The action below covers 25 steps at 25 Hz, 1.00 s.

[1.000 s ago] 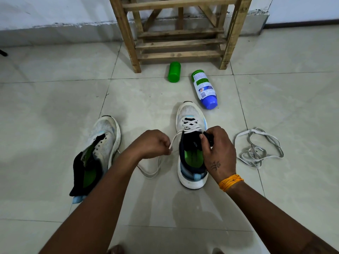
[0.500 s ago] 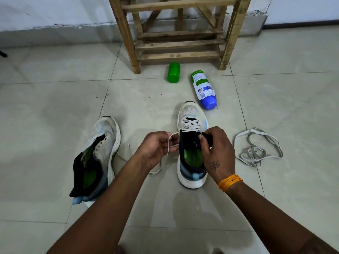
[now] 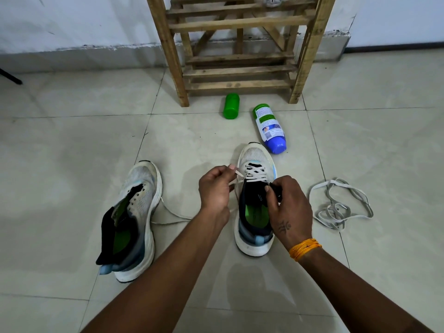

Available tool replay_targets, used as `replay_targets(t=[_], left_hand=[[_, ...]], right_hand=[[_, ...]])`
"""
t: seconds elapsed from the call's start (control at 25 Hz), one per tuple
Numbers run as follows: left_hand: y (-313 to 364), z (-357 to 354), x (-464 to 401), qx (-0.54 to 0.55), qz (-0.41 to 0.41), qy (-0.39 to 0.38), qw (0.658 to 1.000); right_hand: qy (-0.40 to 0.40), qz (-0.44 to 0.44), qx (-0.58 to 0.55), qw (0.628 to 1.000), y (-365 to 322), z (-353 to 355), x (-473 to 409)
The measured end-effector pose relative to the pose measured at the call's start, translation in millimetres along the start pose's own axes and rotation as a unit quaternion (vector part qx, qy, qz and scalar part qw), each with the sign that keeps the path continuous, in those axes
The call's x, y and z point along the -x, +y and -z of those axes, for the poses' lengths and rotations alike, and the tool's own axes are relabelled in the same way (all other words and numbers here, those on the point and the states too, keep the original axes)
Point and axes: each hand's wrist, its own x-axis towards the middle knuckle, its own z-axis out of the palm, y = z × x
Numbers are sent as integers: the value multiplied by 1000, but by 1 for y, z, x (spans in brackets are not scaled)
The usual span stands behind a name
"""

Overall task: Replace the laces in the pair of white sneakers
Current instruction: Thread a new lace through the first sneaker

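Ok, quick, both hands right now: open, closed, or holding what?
Left hand: closed, pinching the lace beside the right sneaker.
Right hand: closed, gripping that sneaker's black tongue.

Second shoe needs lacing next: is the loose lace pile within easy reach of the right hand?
Probably yes: the loose lace pile lies on bare floor beside the right hand, nothing between, though it holds the shoe's tongue.

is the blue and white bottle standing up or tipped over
Tipped over. The bottle lies on its side on the floor tiles, blue end toward the laced sneaker; a separate green cap lies beside it.
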Motion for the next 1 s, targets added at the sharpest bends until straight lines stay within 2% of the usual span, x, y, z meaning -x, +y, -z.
replay_targets(t=[0.28, 0.36, 0.44, 0.52, 0.64, 0.84, 1.0], left_hand=[[35, -8, 12, -11, -121, -35, 992], [55, -11, 15, 33, -79, -61, 994], [77, -16, 20, 76, 18, -108, 991], [87, -20, 28, 85, 80, -151, 982], [88, -21, 34, 82, 36, -149, 985], [117, -18, 37, 136, 10, -181, 974], [133, -21, 44, 137, 2, -205, 969]], right_hand=[[-30, 1, 24, 999, -5, 6, 0], [-17, 15, 32, 999, -14, 12, -4], [-14, 46, 23, 999, -33, 16, -19], [-69, 76, -12, 995, -54, 18, -34], [-129, 91, -63, 985, -72, 19, -51], [-152, 75, -179, 969, -86, 34, -58], [-151, 81, -193, 966, -93, 33, -52]])
